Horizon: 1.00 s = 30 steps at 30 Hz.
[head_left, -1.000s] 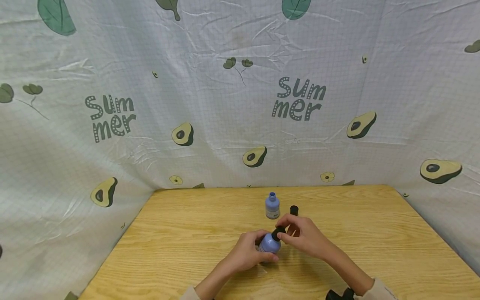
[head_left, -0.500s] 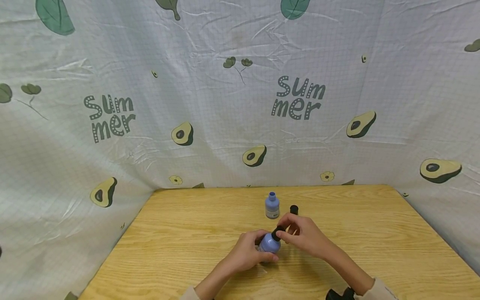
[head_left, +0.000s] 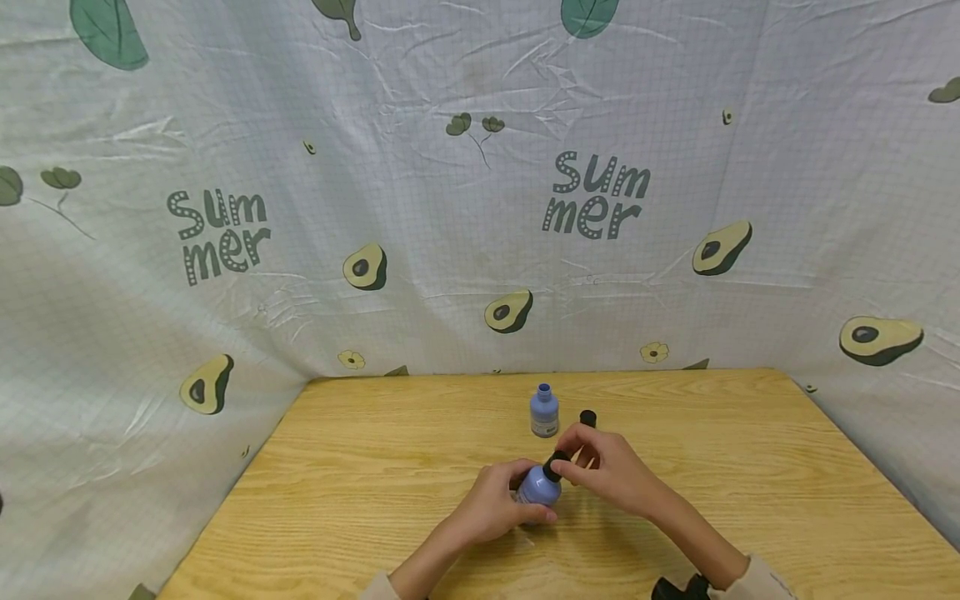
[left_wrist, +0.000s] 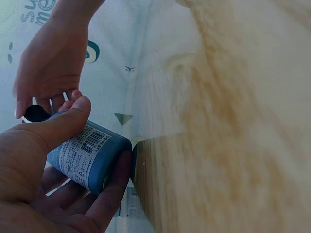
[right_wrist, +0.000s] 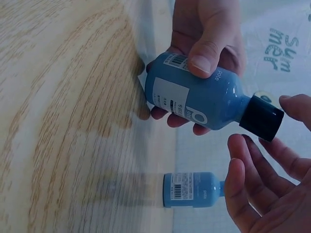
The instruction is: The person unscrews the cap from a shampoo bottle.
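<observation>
My left hand (head_left: 491, 504) grips a periwinkle-blue bottle (head_left: 538, 487), its thumb on one side and fingers around the other. The bottle is tilted, its neck leaning toward my right hand (head_left: 611, 477). A black screw cap (right_wrist: 261, 118) sits on the neck. Thumb and fingertips of my right hand pinch this cap from opposite sides. Labels with small print and a barcode (left_wrist: 95, 142) show on the bottle's side. Behind the hands, a second blue bottle (head_left: 544, 412) stands upright with an uncapped neck.
Another black cap (head_left: 588, 418) stands right of the uncapped bottle, partly hidden behind my right hand. The wooden table (head_left: 360, 467) reaches back to a printed curtain (head_left: 420, 208). A black object (head_left: 678, 589) is at my right wrist.
My right fingertips have shifted slightly around and up the cap. The left hand and its bottle stay in place.
</observation>
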Motion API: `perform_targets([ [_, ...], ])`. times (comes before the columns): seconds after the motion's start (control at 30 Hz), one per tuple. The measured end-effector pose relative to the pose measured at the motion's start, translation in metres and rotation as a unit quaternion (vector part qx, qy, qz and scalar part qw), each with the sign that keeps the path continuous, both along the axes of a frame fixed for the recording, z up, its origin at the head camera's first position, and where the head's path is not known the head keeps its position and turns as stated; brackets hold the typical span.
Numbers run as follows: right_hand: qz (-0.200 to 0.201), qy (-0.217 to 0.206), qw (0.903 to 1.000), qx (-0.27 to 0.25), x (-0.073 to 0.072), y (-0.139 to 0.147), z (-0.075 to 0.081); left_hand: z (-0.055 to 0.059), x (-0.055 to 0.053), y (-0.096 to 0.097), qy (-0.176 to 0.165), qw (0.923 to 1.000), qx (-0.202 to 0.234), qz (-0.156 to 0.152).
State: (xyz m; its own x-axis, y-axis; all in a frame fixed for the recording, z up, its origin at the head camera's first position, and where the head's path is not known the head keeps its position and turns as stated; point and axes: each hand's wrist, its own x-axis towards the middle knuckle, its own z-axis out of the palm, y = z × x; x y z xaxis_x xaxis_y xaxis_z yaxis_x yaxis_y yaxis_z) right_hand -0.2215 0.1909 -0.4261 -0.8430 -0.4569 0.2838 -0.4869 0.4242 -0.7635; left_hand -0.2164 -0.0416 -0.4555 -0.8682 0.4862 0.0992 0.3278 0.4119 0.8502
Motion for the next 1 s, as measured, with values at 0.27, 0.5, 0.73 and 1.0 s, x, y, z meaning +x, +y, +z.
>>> perform_targets([
  [0.27, 0.02, 0.01, 0.9997, -0.004, -0.0012, 0.001, -0.0005, 0.001, -0.0002, 0.0001, -0.002, 1.0, -0.001, -0.004],
  [0.5, 0.015, 0.011, 0.9998, -0.004, -0.0005, 0.0007, 0.0002, 0.0008, 0.0006, 0.0002, 0.001, 1.0, -0.003, -0.001],
  [0.73, -0.003, -0.007, 1.0, -0.001, 0.0008, 0.0015, 0.0005, 0.0008, 0.0007, 0.0005, 0.004, 1.0, -0.004, -0.001],
  [1.0, 0.019, 0.009, 0.9998, -0.005, -0.0001, 0.0011, 0.0009, 0.0007, 0.0009, 0.0007, 0.002, 1.0, 0.0, -0.001],
])
